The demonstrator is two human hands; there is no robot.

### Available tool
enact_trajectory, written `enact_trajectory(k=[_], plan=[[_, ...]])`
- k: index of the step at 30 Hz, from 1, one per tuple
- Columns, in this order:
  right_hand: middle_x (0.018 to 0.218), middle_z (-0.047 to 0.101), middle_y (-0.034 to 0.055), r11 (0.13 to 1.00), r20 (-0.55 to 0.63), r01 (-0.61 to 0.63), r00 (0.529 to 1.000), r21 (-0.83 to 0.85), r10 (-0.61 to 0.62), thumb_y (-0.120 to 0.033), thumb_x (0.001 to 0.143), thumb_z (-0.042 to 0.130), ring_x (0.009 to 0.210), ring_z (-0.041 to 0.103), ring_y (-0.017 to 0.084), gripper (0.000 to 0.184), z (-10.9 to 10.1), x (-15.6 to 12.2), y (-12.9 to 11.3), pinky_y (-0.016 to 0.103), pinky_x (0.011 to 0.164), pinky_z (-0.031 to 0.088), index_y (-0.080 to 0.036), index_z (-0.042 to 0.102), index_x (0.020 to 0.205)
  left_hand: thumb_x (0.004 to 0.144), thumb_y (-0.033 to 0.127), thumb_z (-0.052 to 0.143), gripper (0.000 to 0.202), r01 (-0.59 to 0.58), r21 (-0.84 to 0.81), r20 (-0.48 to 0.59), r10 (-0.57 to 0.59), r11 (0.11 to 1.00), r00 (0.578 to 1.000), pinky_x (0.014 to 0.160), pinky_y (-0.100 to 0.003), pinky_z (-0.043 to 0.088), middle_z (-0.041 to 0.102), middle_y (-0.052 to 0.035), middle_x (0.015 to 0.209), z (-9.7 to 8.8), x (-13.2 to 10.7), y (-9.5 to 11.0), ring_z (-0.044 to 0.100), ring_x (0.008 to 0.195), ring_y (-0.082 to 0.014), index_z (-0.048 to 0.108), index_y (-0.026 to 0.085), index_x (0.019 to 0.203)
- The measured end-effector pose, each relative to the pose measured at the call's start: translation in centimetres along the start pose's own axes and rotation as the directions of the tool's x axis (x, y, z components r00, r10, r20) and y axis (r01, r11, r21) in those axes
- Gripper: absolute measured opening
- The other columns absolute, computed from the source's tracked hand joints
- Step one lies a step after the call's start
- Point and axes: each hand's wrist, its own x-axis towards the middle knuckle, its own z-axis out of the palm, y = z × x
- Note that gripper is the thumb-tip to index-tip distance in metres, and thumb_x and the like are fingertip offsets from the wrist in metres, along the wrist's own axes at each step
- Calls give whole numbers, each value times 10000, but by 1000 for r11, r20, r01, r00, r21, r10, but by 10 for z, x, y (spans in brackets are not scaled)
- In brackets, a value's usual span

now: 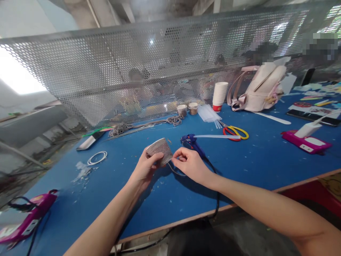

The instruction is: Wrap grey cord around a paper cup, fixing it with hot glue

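Note:
My left hand (146, 167) is closed around a paper cup wrapped in grey-brown cord (160, 149), which it holds tilted above the blue table. At the cup's right edge, my right hand (190, 163) pinches the grey cord (174, 172), whose loose part loops down below the fingers. Just beyond my right hand lies a blue glue gun (189, 140) with a long translucent glue stick (215, 136) in its back. Its black cable runs under my right forearm toward the table's front edge.
Scissors (241, 132), a cup stack (220, 96), two wrapped cups (182, 110) and cord bundles (121, 129) sit toward the back. A backpack (262, 90) stands at right. Magenta power strips (306, 142) lie at both sides; a white ring (97, 158) lies left. Perforated metal panel (106, 81) behind.

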Motion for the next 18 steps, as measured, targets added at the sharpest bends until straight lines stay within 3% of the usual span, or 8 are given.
enact_trajectory(k=[8, 14, 18], plan=[[517, 396, -74, 1000, -2, -5, 1000, 14, 5, -283, 720, 582, 491, 336, 95, 107, 0, 1, -3, 241, 482, 256, -194, 546, 673, 582, 276, 790, 504, 1, 3, 13, -1, 1000, 1000, 575, -267, 504, 630, -50, 959, -1, 0, -1, 603, 748, -166, 573, 173, 1025], [529, 427, -68, 1000, -4, -2, 1000, 14, 2, -277, 722, 598, 501, 344, 96, 112, 1, 2, -1, 237, 481, 268, -193, 543, 674, 548, 230, 792, 710, 16, -25, -75, -18, 1000, 997, 588, -296, 523, 585, -13, 1016, 3, -3, 2, 606, 757, -166, 481, 293, 1183], [532, 408, -69, 999, 4, -11, 1000, 36, 11, -295, 720, 595, 504, 339, 102, 124, 1, 2, -1, 244, 485, 267, -198, 533, 674, 558, 232, 779, 740, 2, -38, -49, -4, 999, 999, 562, -286, 525, 568, 1, 1000, 5, -5, 4, 595, 721, -152, 441, 322, 1210]])
